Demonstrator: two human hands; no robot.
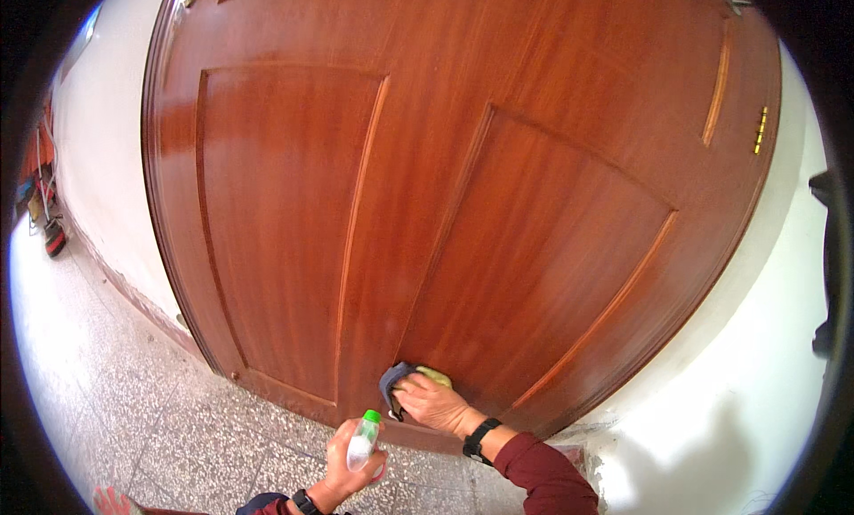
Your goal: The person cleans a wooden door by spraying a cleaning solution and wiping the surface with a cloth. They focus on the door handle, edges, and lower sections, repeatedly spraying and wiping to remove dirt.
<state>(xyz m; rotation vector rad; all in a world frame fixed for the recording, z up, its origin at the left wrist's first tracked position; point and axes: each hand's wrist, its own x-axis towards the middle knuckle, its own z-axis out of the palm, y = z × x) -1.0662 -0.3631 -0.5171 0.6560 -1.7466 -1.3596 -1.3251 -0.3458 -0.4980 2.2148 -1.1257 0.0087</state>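
A reddish-brown wooden panel door (413, 181) spans most of the view in front of me. With my right hand (434, 405) I press a folded cloth (395, 381), dark blue-grey with a yellow part, against the door near its bottom edge. Much of the cloth is hidden under my fingers. Lower and to the left, my left hand (340, 465) grips a small clear plastic bottle (360, 453) with a green top. The bottle is held upright or slightly tilted, apart from the door. Both wrists wear black bands.
Speckled terrazzo floor (200, 435) meets the door's foot. White walls flank it at left (100, 148) and right (720, 381). A metal handle (737, 3) and brass hinge (761, 130) sit at the right. A black-and-red object (55, 238) stands far left; a pinkish thing (113, 500) shows bottom left.
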